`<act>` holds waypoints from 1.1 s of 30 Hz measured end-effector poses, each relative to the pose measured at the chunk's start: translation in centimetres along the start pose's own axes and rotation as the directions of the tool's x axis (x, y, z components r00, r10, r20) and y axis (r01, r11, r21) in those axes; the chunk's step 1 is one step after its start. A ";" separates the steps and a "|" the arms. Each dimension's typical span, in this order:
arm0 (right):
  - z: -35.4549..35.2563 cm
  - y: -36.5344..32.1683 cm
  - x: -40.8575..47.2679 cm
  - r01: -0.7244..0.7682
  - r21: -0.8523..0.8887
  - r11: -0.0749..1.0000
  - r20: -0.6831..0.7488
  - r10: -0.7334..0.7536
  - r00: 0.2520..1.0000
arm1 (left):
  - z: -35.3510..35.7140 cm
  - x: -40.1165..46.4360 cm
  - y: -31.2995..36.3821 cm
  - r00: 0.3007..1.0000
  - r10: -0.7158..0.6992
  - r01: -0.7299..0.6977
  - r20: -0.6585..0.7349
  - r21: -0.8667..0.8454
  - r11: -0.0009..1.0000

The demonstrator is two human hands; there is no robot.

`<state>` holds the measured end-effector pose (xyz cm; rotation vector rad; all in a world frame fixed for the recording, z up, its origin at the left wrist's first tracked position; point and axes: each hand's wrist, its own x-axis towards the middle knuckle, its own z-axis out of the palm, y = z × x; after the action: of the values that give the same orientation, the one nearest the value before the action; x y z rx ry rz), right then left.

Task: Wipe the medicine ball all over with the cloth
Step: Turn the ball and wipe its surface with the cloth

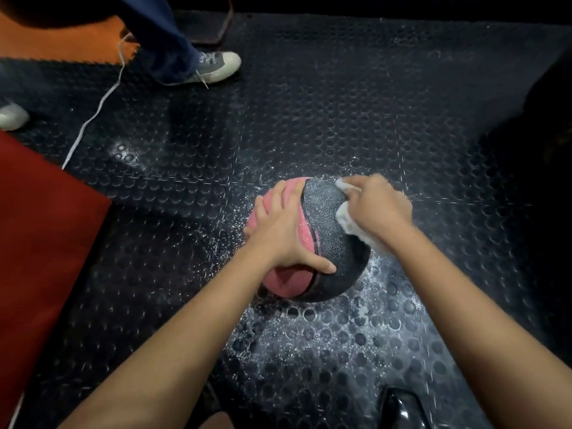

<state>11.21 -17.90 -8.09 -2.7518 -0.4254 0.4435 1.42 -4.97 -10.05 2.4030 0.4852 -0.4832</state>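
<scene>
1. A pink-and-black medicine ball [322,243] sits on a dark studded rubber floor mat [340,103] at centre frame, white specks scattered around it.
2. The left hand [280,233] lies flat on the ball's pink side, fingers straight and close together, thumb spread toward the black panel.
3. The right hand [376,205] grips a white cloth [348,216], fingers curled round it, against the ball's right side.
4. Upper left: another person's grey sneaker [216,67], jeans and a white cord [93,119].
5. A red mat [40,227] lies at left.
</scene>
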 end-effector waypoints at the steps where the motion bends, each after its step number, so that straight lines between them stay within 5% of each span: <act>1: 0.3 -0.8 -1.1 0.099 -0.077 0.992 -0.051 -0.103 0.993 | 0.0 0.0 -0.1 1.000 -0.013 0.013 -0.006 -0.008 1.000; 4: 1.1 -1.3 -3.0 0.342 -0.184 0.922 -0.129 -0.368 0.921 | -0.1 -0.3 -0.6 0.999 -0.034 0.033 -0.012 -0.032 0.999; 10: 1.7 3.9 1.2 -0.012 0.390 0.921 0.073 -0.018 0.997 | 0.2 -1.0 -0.9 1.000 -0.001 -0.001 -0.028 -0.068 0.998; 12: 1.4 3.0 0.2 0.015 0.268 0.963 0.017 -0.020 1.000 | 0.3 -0.7 -0.7 0.999 0.002 -0.004 -0.043 -0.042 0.999; 15: 0.7 -0.1 -2.4 0.279 -0.073 0.957 -0.106 -0.286 0.952 | 0.4 -0.4 -0.4 0.998 -0.013 0.013 -0.055 -0.015 1.000; 17: 0.6 -0.6 -2.1 0.355 -0.083 0.931 -0.111 -0.363 0.925 | 0.2 -0.6 -0.5 0.999 -0.032 0.032 -0.038 -0.001 1.000; 20: 0.8 1.6 1.0 0.192 0.183 0.964 0.025 -0.200 0.980 | 0.0 -0.8 -1.2 0.999 -0.029 0.027 -0.043 -0.032 0.999; 23: 1.3 4.3 2.7 -0.199 0.615 0.763 0.306 0.002 0.952 | 0.0 -0.9 -1.3 0.999 -0.008 0.005 -0.043 -0.063 0.998; 26: 2.2 5.9 2.2 -0.423 0.670 0.609 0.437 0.137 0.889 | -0.1 -0.7 -1.2 0.999 0.009 -0.011 -0.039 -0.047 0.999; 33: 6.3 7.5 -1.1 -0.582 0.673 0.456 0.460 0.357 0.813 | -1.6 -0.5 -0.1 0.998 -0.044 0.041 0.049 0.064 0.997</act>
<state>9.81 -23.39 -16.17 -1.8487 0.4612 0.8807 1.35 -3.96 -8.68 2.4386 0.5062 -0.5848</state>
